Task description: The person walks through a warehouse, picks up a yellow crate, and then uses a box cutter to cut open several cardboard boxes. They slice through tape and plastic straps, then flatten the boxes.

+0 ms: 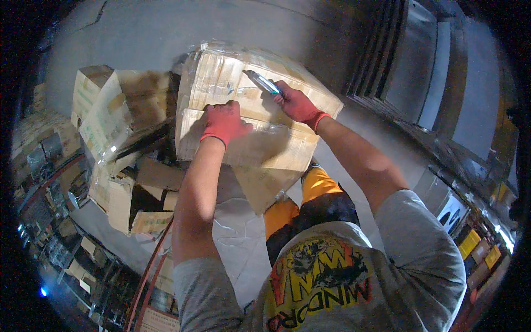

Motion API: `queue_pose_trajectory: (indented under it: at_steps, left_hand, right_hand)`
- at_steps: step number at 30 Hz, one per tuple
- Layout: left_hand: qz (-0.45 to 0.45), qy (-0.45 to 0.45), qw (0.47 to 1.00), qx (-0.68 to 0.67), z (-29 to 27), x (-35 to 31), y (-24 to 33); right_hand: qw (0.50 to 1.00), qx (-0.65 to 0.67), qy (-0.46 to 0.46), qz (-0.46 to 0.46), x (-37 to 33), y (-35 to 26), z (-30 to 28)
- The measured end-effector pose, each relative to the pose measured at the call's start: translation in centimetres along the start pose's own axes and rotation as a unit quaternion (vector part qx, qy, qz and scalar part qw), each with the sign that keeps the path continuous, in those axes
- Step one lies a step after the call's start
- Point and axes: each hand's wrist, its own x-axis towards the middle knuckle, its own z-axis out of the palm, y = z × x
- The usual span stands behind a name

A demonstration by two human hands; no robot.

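A large taped cardboard box [276, 145] lies in front of me, its top crossed by a seam and strips of clear tape. My right hand [299, 105], in a red glove, is closed around a utility knife [264, 83]. The knife's tip points up and left over the far part of the box top. My left hand [225, 124], also red-gloved, rests on the box near the seam. Its fingers curl against the cardboard and the thumb points right; the fingertips are partly hidden.
Opened, crumpled cartons [119, 116] stand to the left, with another open carton [119, 202] nearer me. Stacked flat panels [409, 61] lean at the right. A red rail [152, 271] runs along the lower left. My orange-and-black trouser legs [321, 185] are close to the box.
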Motion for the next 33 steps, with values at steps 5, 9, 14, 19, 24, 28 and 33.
queue_pose_trajectory:
  at_steps: [5,9,14,19,24,28,33]
  left_hand:
    - [0.016,0.025,0.999,-0.012,0.6,-1.6,-1.6]
    - [0.011,0.046,0.999,0.012,-1.5,-3.0,-3.0]
    - [-0.055,-0.035,0.998,0.020,-3.4,-2.2,-4.1]
    - [-0.090,-0.081,0.993,0.009,-3.0,-1.2,-3.7]
    - [-0.115,-0.122,0.986,0.003,-3.0,-0.6,-3.3]
    - [-0.119,-0.141,0.983,-0.014,-3.5,-0.5,-3.4]
    - [-0.131,-0.162,0.978,-0.022,-3.9,-0.4,-3.2]
  right_hand:
    - [0.997,0.024,0.033,-0.063,-2.1,0.2,-1.3]
    - [0.990,-0.084,0.116,-0.010,-7.3,0.5,-5.9]
    - [0.973,-0.228,0.011,0.042,-15.1,1.1,-6.6]
    - [0.968,-0.248,-0.025,0.031,-15.7,1.0,-2.7]
    - [0.973,-0.231,-0.012,0.011,-13.4,-0.1,0.1]
    - [0.963,-0.267,-0.019,0.011,-12.3,0.2,0.1]
    - [0.967,-0.253,-0.021,0.037,-14.8,1.7,-1.7]
